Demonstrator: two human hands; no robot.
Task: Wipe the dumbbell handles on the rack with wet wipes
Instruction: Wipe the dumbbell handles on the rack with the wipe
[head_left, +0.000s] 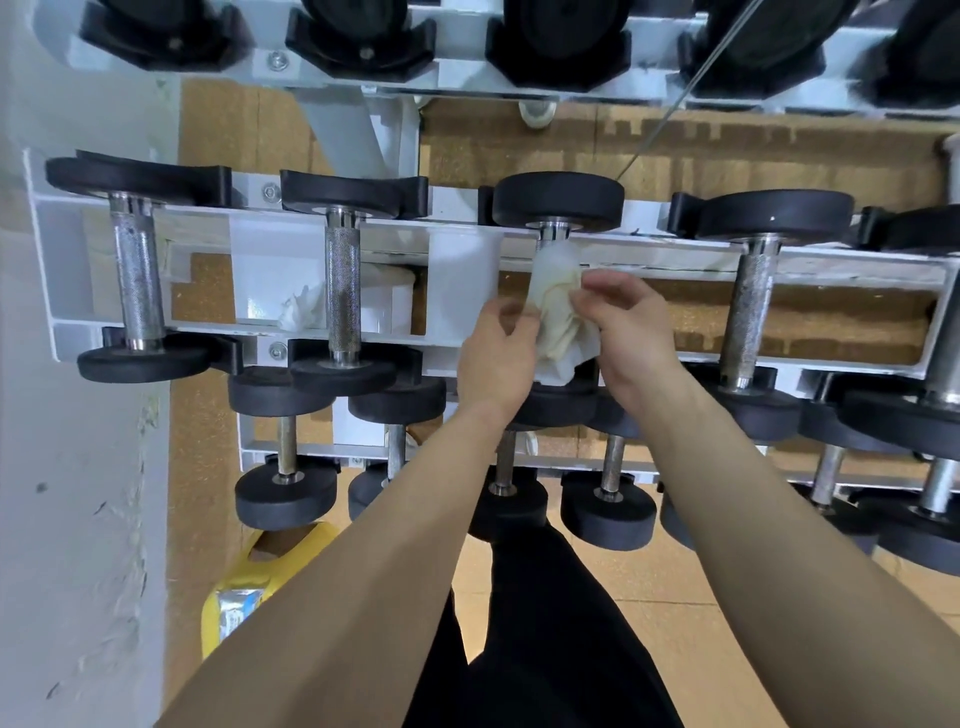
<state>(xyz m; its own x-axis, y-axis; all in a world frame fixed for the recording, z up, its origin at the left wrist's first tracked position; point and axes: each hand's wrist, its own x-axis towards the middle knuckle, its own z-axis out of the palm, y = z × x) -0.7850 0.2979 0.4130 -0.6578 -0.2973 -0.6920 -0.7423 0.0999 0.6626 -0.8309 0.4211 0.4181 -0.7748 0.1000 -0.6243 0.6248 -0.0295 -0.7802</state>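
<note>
A white metal rack (457, 332) holds rows of black-ended dumbbells with steel handles. On the middle row, the third dumbbell (558, 202) from the left has a white wet wipe (558, 306) wrapped over its handle, which hides most of the steel. My left hand (496, 358) grips the wipe from the left. My right hand (631, 327) pinches it from the right. Bare knurled handles show on the first dumbbell (136, 275), the second dumbbell (343, 291) and the fourth dumbbell (750, 306).
A crumpled used wipe (301, 312) lies on the rack shelf beside the second handle. A lower row of smaller dumbbells (285, 499) sits under my forearms. A yellow jug (249, 592) stands on the floor by the grey wall (78, 467). A thin cable (691, 88) slants across the upper right.
</note>
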